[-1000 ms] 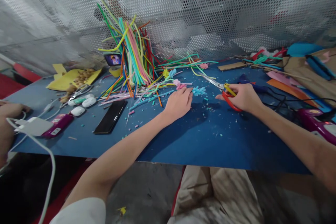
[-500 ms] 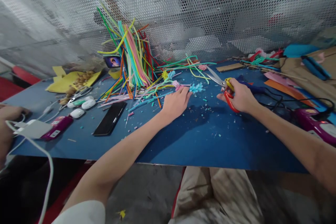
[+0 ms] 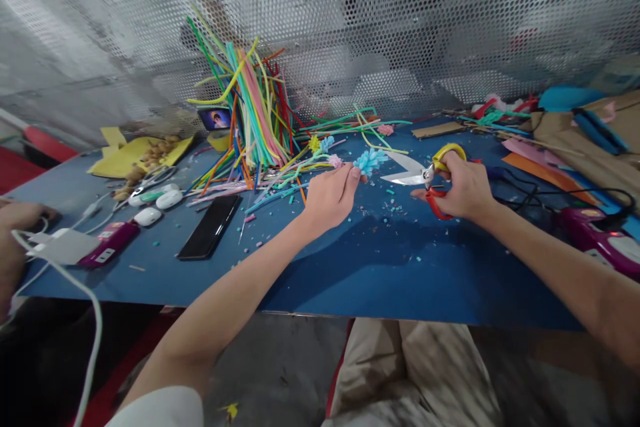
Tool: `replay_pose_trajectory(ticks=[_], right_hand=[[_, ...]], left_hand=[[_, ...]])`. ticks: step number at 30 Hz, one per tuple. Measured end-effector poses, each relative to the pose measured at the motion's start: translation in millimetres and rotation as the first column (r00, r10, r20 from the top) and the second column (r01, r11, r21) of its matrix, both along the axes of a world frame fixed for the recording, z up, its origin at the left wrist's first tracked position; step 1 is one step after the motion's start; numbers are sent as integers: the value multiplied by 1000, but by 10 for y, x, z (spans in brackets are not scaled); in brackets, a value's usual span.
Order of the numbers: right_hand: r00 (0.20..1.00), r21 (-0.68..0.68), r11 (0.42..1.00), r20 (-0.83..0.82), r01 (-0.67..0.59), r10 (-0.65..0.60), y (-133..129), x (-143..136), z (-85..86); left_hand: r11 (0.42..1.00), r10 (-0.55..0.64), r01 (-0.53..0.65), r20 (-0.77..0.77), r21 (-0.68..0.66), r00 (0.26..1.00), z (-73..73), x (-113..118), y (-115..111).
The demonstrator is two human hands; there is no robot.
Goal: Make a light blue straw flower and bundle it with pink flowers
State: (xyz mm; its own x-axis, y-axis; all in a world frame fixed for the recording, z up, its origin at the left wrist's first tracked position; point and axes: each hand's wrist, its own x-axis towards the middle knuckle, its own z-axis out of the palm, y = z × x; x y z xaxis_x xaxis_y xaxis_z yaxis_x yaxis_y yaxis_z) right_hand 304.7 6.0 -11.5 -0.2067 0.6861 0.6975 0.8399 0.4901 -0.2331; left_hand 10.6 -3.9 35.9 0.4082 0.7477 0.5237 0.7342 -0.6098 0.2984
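Scissors (image 3: 428,176) spread wider, right hand (image 3: 467,185) gripping them; blue sprig (image 3: 371,161) pinched in left hand (image 3: 330,197), near blades (image 3: 406,178)

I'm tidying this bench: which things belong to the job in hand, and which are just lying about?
In the job:
- light-blue fuzzy piece, in the left hand
- scissors, blades open, in the right hand
- bundle of pipe cleaners, probably supplies

Lying about, it seems:
- black phone
- cardboard strip
- yellow sheet

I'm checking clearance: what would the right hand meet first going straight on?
The yellow-and-red metal scissors in the right hand would likely meet the fluffy light-blue sprig in the left hand; depth unclear.
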Motion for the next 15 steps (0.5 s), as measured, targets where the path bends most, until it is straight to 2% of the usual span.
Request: replay_pose_trajectory(ticks=[7,15], right_hand=[[1000,61,998,-20,-10,11,-59,-34,26],[979,184,962,31,-203,201,-71,-50,132]], left_hand=[[990,-133,138,169,-20,977,-124,47,-74],[982,-180,187,264,-4,948,-176,56,-82]])
